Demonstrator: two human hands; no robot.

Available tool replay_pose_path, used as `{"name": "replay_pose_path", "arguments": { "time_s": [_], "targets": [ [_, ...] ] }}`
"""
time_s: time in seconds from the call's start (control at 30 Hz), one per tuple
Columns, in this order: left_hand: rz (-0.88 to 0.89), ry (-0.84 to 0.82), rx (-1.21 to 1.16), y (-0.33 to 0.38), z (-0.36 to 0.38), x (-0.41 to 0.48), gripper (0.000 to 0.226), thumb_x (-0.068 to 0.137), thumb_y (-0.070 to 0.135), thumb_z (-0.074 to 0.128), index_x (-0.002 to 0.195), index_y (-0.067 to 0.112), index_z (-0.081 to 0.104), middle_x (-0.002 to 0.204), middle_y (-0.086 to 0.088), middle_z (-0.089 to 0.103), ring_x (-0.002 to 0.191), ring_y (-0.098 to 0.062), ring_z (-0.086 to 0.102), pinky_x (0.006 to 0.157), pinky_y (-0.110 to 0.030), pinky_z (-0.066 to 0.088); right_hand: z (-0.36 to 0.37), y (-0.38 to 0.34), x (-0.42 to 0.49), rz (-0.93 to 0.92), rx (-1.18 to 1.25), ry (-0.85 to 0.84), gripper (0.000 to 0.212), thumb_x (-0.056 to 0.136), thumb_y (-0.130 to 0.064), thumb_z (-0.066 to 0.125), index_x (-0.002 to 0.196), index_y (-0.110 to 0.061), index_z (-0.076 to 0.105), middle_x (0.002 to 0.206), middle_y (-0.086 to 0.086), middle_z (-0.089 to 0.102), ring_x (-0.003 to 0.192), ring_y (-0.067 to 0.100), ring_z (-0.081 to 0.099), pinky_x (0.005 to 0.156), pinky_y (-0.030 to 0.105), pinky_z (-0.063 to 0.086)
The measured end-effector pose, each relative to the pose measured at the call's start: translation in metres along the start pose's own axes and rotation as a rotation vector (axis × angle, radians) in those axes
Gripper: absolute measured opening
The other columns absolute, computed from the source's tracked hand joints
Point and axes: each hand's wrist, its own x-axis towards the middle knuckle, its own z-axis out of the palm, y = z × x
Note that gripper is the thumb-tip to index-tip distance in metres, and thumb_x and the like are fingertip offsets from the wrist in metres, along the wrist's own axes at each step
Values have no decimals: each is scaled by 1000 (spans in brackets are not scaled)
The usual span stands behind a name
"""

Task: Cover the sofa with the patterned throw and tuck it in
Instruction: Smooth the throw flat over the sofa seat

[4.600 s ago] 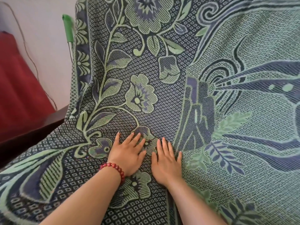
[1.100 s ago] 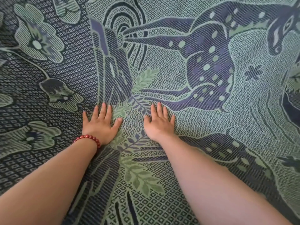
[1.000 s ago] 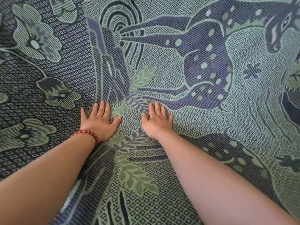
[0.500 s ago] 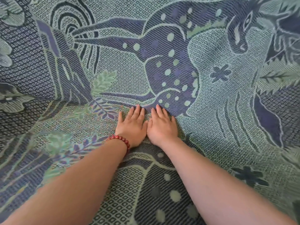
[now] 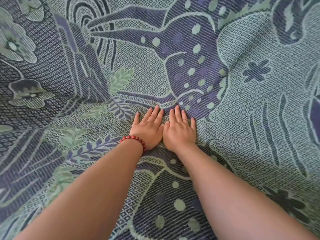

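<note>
The patterned throw (image 5: 251,104), woven in green, blue and purple with a spotted deer, leaves and flowers, fills the whole head view and hides the sofa beneath it. My left hand (image 5: 147,128), with a red bead bracelet at the wrist, lies flat on the cloth with straight fingers. My right hand (image 5: 180,129) lies flat right beside it, the two touching at the thumbs. All fingertips press into the crease where the seat meets the backrest. Neither hand grips the fabric.
The crease runs left and right from my fingertips across the throw. The backrest part rises above it and the seat part spreads toward me. Nothing else is in sight.
Since a second ago my hands have slid right along the crease and come together, from a hand's width apart to touching. The view has moved in closer to the cloth.
</note>
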Motion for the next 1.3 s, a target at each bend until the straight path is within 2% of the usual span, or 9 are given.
{"name": "replay_pose_path", "arguments": {
  "time_s": [0.13, 0.23, 0.3, 0.37, 0.63, 0.87, 1.03, 1.2, 1.3],
  "targets": [
    [0, 55, -11, 3, -5, -9, 60, 99, 49, 7, 152, 24, -8, 159, 7, -17, 145, -10, -15, 116, -44, -11, -10, -4, -5, 28, 12, -40, 57, 101, -35, 11, 152, -17, -3, 159, -1, -14, 146, 15, -12, 117, 43, -7],
    [-86, 156, 1, 2, -2, -17, 68, 96, 54, 9, 152, 19, -7, 159, 3, -17, 145, -13, -15, 116, -44, -11, -15, -9, -15, 26, 32, 42, 55, 101, -33, 19, 152, -16, 9, 160, -1, -2, 147, 18, -1, 118, 44, 2],
    [-119, 178, 4, -1, -1, -17, 71, 94, 57, 10, 152, 18, -7, 159, 3, -17, 146, -14, -15, 116, -46, -10, -15, -12, -19, -54, 30, 103, 52, 101, -28, 24, 151, -15, 17, 160, 1, 9, 147, 20, 7, 119, 43, 10],
    [-102, 161, 7, -5, 0, -13, 72, 94, 58, 9, 152, 19, -9, 159, 3, -17, 146, -14, -15, 117, -47, -10, -13, -13, -18, -135, 47, 95, 50, 102, -24, 25, 151, -15, 17, 160, 1, 12, 146, 20, 10, 119, 39, 12],
    [-57, 110, -34, -13, 13, 5, 66, 96, 51, 5, 150, 19, -17, 157, 3, -24, 145, -14, -17, 116, -48, -12, 2, -11, 6, -89, 4, 13, 53, 103, -30, 17, 152, -18, 3, 160, -3, -1, 147, 14, 1, 119, 35, 7],
    [-22, 81, -43, -14, 6, -7, 66, 97, 49, 7, 150, 17, -16, 158, 1, -21, 145, -16, -17, 116, -48, -12, -8, -21, -5, -29, -49, -93, 55, 102, -33, 14, 152, -20, -3, 160, -4, -9, 147, 14, -3, 120, 39, 6],
    [46, 72, -14, -10, 0, -27, 67, 96, 52, 5, 150, 17, -13, 157, 4, -21, 144, -14, -19, 116, -50, -10, -21, -14, -40, 73, -5, -4, 57, 101, -37, 23, 152, -15, 14, 160, 3, 3, 147, 20, 4, 120, 38, 4],
    [121, 31, -70, 29, -8, -40, 66, 97, 53, 6, 152, 19, -7, 158, 6, -17, 145, -12, -15, 115, -47, -13, -40, 26, -63, 153, -93, 20, 56, 101, -36, 20, 152, -13, 13, 160, 4, 1, 147, 19, -1, 117, 41, 0],
    [186, 44, -126, 74, -9, -36, 60, 99, 47, 8, 152, 22, -2, 159, 7, -15, 145, -11, -15, 114, -48, -12, -50, 51, -64, 122, -115, 51, 56, 101, -31, 22, 152, -11, 10, 160, 4, -5, 147, 19, -5, 119, 44, 5]
  ]
}}
